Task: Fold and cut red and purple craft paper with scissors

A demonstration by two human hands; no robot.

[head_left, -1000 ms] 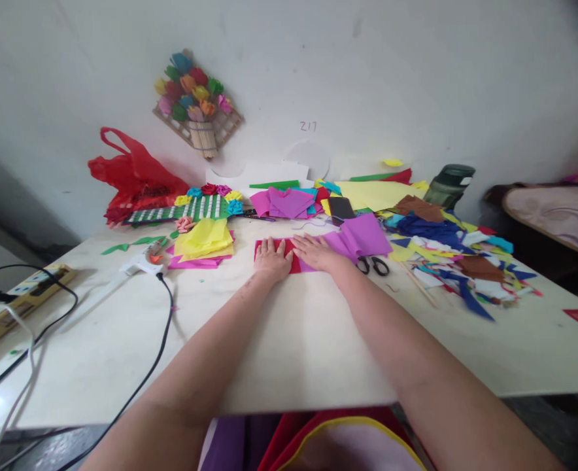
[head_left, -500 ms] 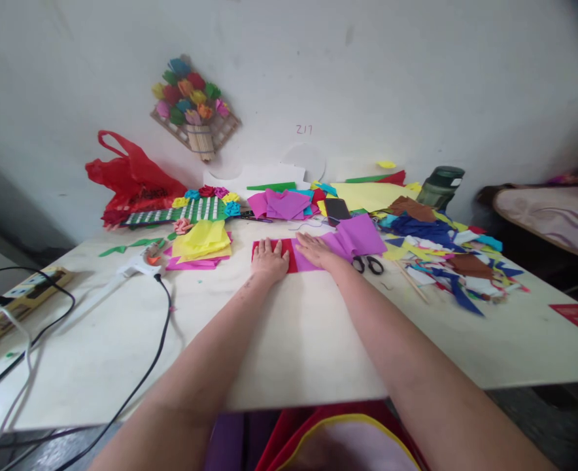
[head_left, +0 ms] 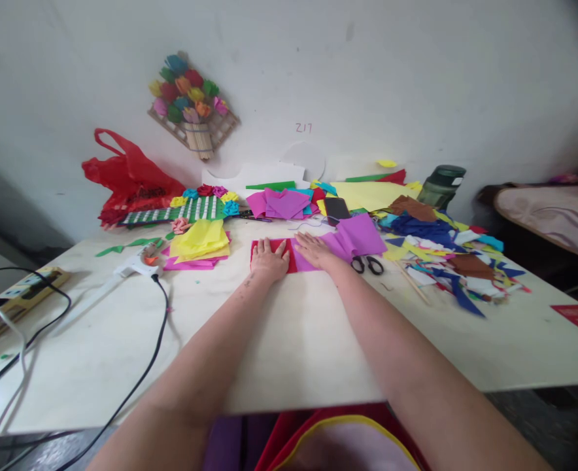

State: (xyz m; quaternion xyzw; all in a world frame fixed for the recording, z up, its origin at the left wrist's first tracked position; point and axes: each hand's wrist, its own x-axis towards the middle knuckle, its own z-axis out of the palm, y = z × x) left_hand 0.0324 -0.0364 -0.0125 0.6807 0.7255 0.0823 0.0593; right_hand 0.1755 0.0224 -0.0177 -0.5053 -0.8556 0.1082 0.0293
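Observation:
My left hand (head_left: 270, 260) lies flat, fingers spread, on a red sheet of paper (head_left: 289, 263) at the middle of the table. Just to its right, my right hand (head_left: 315, 250) presses flat on a purple paper strip (head_left: 335, 244), which overlaps or meets the red sheet; how they join is hard to make out. The strip's right end rises in a loose fold. Black-handled scissors (head_left: 367, 264) lie partly under that end, close to my right forearm. Left of my hands sits a stack of yellow paper (head_left: 201, 241) over pink paper (head_left: 193, 265).
A glue gun (head_left: 139, 261) with a black cord and a power strip (head_left: 19, 301) lie at left. Paper scraps (head_left: 460, 261) and a wooden stick (head_left: 414, 282) are at right. Along the wall stand a red bag (head_left: 127, 173), a phone (head_left: 337, 209) and a green bottle (head_left: 441, 186).
Both hands stay flat on the paper in nearly the same place. The view has shifted very slightly; nothing else has visibly moved.

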